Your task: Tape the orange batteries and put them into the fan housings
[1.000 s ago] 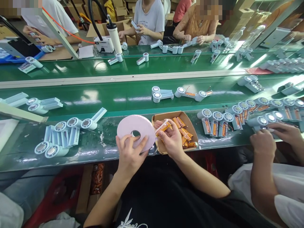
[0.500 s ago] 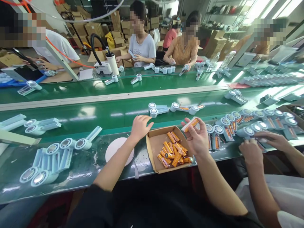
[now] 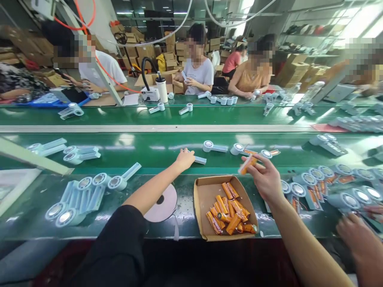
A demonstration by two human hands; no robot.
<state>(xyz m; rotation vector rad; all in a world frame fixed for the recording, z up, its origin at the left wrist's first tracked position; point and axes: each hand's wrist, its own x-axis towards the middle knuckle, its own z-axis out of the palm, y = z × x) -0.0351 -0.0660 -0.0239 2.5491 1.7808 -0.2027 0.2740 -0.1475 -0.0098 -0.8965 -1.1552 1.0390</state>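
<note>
My left hand (image 3: 184, 160) reaches over the green belt and is closed around the round head of a light-blue handheld fan housing (image 3: 200, 160), whose open handle points right. Between the fingers and thumb of my right hand (image 3: 266, 173) is an orange battery (image 3: 247, 163) with a white strip along one side. Below my hands stands a shallow cardboard box (image 3: 203, 191) with several orange batteries (image 3: 229, 209) heaped in it. Just behind my left hand lies another fan housing (image 3: 215, 147).
A roll of white tape (image 3: 163, 203) lies under my left forearm. Fan housings (image 3: 86, 195) are grouped at the left; battery-fitted ones (image 3: 314, 185) line the right. A co-worker's hand (image 3: 353, 231) works at far right. More people sit across the belt (image 3: 143, 139).
My left hand has moved forward onto a fan housing and taken hold of it. My right hand still holds the battery, now turned and farther over the belt. The camera view has shifted.
</note>
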